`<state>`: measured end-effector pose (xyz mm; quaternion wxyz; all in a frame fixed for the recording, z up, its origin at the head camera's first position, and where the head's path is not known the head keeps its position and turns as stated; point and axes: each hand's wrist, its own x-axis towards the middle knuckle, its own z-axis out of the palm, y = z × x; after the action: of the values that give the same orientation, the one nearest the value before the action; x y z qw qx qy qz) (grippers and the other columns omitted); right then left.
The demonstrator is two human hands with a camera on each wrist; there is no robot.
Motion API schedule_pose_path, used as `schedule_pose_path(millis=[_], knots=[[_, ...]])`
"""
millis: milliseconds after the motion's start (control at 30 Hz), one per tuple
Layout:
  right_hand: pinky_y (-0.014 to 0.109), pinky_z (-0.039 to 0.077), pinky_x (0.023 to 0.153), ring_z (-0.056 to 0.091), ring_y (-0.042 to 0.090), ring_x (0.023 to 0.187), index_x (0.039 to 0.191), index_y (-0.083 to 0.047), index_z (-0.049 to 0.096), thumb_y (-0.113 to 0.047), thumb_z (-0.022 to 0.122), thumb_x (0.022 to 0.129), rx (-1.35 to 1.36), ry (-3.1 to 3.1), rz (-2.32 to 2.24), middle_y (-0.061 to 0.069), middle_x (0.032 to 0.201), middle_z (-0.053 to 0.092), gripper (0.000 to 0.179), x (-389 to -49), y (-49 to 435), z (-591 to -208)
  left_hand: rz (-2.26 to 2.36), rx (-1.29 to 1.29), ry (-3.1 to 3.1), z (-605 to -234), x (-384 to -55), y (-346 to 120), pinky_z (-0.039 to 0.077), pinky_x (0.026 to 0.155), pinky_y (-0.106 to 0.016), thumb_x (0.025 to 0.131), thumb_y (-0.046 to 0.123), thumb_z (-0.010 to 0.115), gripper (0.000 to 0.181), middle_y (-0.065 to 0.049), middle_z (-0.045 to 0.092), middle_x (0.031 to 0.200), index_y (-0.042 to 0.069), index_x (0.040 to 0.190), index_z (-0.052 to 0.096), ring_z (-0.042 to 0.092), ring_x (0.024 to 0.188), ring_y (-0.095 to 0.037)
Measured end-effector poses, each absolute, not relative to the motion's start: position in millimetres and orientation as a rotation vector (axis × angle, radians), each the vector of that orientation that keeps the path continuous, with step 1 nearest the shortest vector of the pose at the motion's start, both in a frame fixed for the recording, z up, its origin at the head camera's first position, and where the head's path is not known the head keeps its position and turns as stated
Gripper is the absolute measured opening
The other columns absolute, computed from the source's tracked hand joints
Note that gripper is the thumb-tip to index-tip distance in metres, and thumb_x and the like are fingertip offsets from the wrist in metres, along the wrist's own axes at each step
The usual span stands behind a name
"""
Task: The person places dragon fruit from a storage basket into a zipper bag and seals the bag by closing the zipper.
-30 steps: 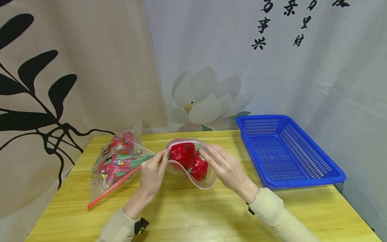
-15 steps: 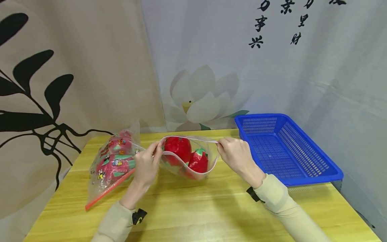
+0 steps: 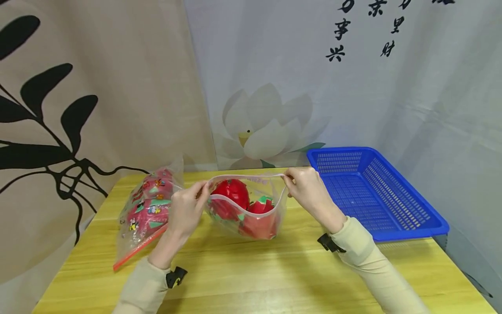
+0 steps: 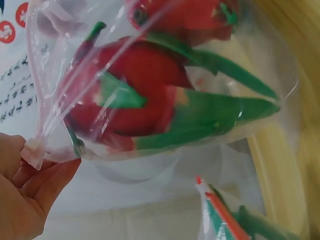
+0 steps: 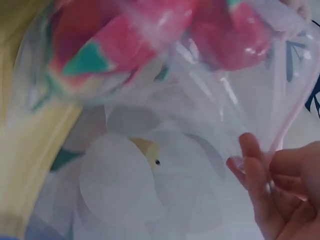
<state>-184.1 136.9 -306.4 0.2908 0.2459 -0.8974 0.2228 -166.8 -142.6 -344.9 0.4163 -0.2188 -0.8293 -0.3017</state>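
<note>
A clear zip bag [image 3: 256,226] with a pale pink rim hangs between both hands, its mouth spread wide. Inside sit red dragon fruits [image 3: 231,192] with green-tipped scales, which the left wrist view shows through the plastic. My left hand [image 3: 188,207] pinches the left corner of the mouth, right at a small slider [image 4: 34,150] on the zip. At the opposite corner my right hand [image 3: 313,196] pinches the rim between thumb and fingers. To the left of the left hand lies another clear bag [image 3: 127,244] with an orange-red zip strip and cartoon prints, holding more red-and-green fruits.
A blue plastic basket [image 3: 412,194] with perforated walls stands at the right on the wooden table [image 3: 243,279], close to the right forearm. Behind the table hangs a printed cloth [image 3: 274,56] with a flower, leaves and dark characters.
The right hand has gone from straight fingers at the bag's mouth to pinching its right corner and has moved right. The mouth is stretched wider, and the bag's front now faces me more.
</note>
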Motion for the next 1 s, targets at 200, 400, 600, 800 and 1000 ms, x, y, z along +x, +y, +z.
schedule_pose_path(millis=[200,400,600,800,1000], knots=[[0.020,0.053,0.052,0.069,0.016,0.061,0.087,0.002,0.074,-0.006,0.067,0.087,0.733,-2.483,0.810,0.012,0.074,0.073,0.011,-188,143,-313,-0.747,-0.552,-2.075,-354,-167,-142,0.025,0.040,-0.009,0.086,-0.003,0.062,0.010,-0.015,0.069,0.064,-0.008,0.084,0.071,0.034,0.042,-0.002],[0.029,0.059,0.067,0.072,0.022,0.081,0.100,0.004,0.072,0.011,0.065,0.081,0.947,-2.468,0.731,0.014,0.092,0.074,0.022,-186,150,-316,-0.747,-0.539,-2.034,-360,-168,-145,0.032,0.040,-0.011,0.083,-0.005,0.064,0.008,-0.017,0.071,0.068,-0.009,0.084,0.071,0.048,0.044,-0.008],[0.024,0.058,0.065,0.070,0.018,0.073,0.095,0.002,0.072,0.004,0.075,0.075,0.942,-2.395,0.746,0.012,0.087,0.072,0.020,-183,145,-322,-0.747,-0.593,-2.091,-370,-162,-150,0.040,0.043,-0.016,0.086,-0.001,0.065,0.012,-0.015,0.072,0.074,-0.006,0.095,0.071,0.049,0.047,-0.010],[0.027,0.054,0.057,0.065,0.015,0.067,0.082,-0.006,0.073,-0.006,0.079,0.073,0.834,-2.266,0.574,0.004,0.079,0.071,0.011,-184,143,-330,-0.785,-0.836,-2.240,-382,-155,-166,0.058,0.073,-0.035,0.077,0.011,0.074,0.057,-0.022,0.064,0.121,-0.002,0.129,0.056,0.068,0.099,-0.033],[0.032,0.055,0.059,0.065,0.019,0.069,0.075,-0.008,0.073,-0.007,0.081,0.070,0.806,-2.156,0.420,0.003,0.073,0.070,0.010,-190,151,-333,-0.717,-0.922,-2.166,-383,-160,-175,0.045,0.058,-0.009,0.070,-0.006,0.074,0.057,-0.021,0.069,0.110,-0.001,0.125,0.060,0.063,0.066,-0.010]])
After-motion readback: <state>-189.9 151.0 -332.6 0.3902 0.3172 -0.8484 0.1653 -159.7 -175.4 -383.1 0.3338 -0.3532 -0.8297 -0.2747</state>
